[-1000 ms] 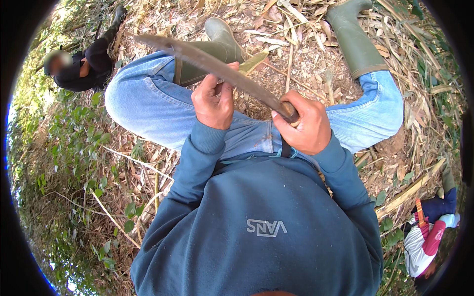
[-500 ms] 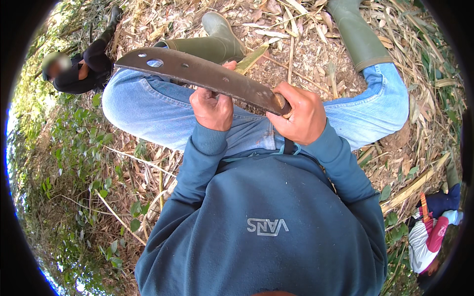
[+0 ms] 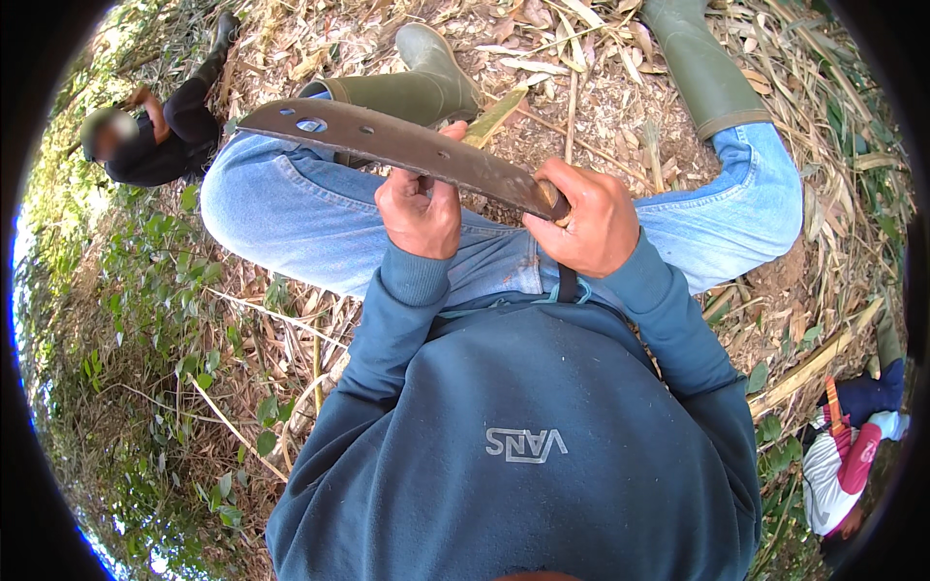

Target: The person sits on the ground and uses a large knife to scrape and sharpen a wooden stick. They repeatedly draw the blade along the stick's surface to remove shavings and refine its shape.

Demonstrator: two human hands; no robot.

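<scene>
The right hand (image 3: 588,221) gripped the wooden handle of a broad, dark steel knife (image 3: 397,147) with holes, above the lap, its long axis slanting across the body, tip leftward and slightly outward over faded blue jeans (image 3: 291,208). The blade hid the left hand's (image 3: 422,211) curled fingertips; whether they pinched the yellow-green flat strip (image 3: 496,118) couldn't be told. Beyond, olive rubber boots (image 3: 426,85) rested on leaf-littered ground (image 3: 620,126); farther left was a black-clad person (image 3: 143,155).

Bright, soft daylight, blown-out left rim, fisheye-bent edges, black corners
</scene>
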